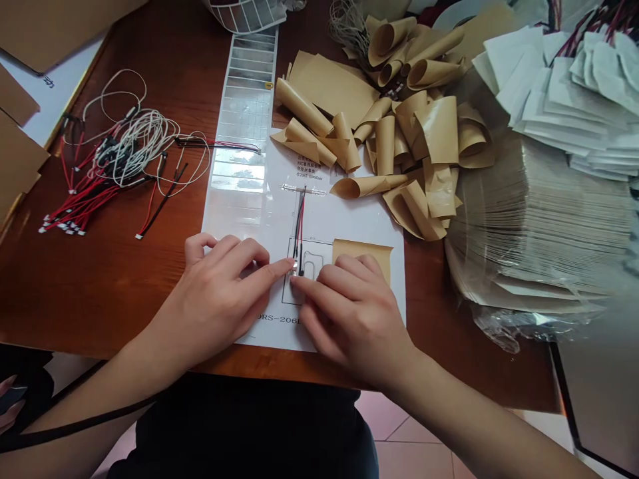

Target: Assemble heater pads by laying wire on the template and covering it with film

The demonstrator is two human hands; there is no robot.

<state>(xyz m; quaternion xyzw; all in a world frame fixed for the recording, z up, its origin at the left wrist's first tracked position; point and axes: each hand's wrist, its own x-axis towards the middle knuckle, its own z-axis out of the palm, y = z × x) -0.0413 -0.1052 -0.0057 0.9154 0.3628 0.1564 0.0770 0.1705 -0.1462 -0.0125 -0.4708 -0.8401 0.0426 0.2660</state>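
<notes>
My left hand (219, 293) and my right hand (352, 313) rest on a printed white paper template (349, 223), their index fingertips meeting at a small shiny wire end (294, 267). A paired red and black wire (299, 229) runs up from that end across the sheet. Both fingertips pinch the end, partly hiding it. A thin glass-like tube (303, 189) lies across the wire above my hands. A tan paper piece (364, 253) lies just beyond my right hand, its lower part hidden behind my fingers.
A wooden table (124, 299) holds a tangle of red, black and white wire leads (120, 159), a glossy strip sheet (244, 133), curled tan backing papers (394, 126), white pads (564, 93) and a plastic-wrapped stack (534, 226). Flat cardboard sheets (14, 153) lie at the left.
</notes>
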